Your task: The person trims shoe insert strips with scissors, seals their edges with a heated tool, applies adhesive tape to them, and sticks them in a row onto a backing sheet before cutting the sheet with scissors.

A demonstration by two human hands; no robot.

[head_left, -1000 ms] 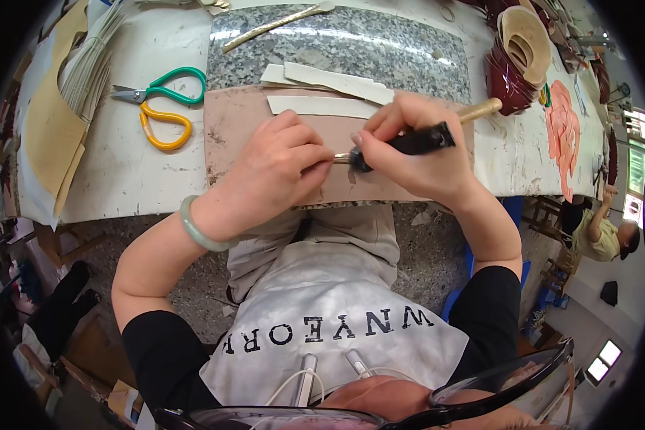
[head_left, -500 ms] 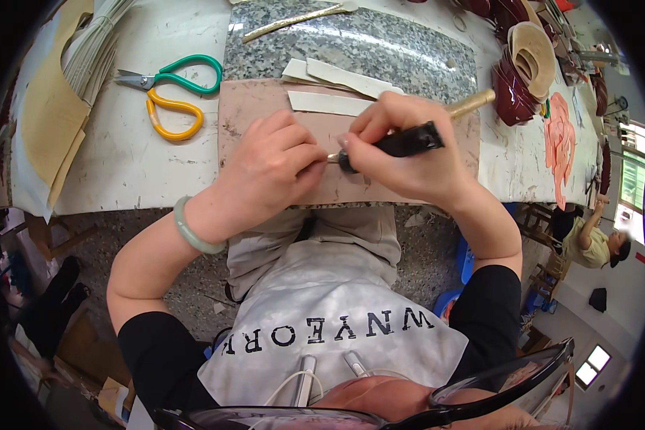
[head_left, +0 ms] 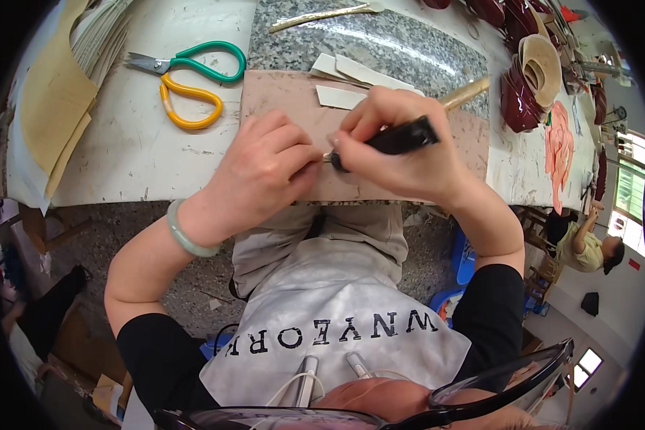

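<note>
My right hand grips a black-handled tool, its thin metal tip directed left. A narrow gold-coloured stick or strip sticks out behind the same hand; how it is held is hidden. Close by on the left, my left hand is closed, fingertips pressed together at the tool's tip. Whatever it pinches is hidden under the fingers. Both hands are over a pinkish-brown board at the table's front edge. White strips lie just beyond them, partly on the board.
Scissors with one green and one yellow handle lie at left, near tan sheets and stacked strips. Behind the board is a speckled stone slab bearing a gold strip. Dark red pieces and pink material sit at right.
The view has shifted, so the table things appear farther right. My hands keep nearly the same hold, with the tool still against the left fingertips.
</note>
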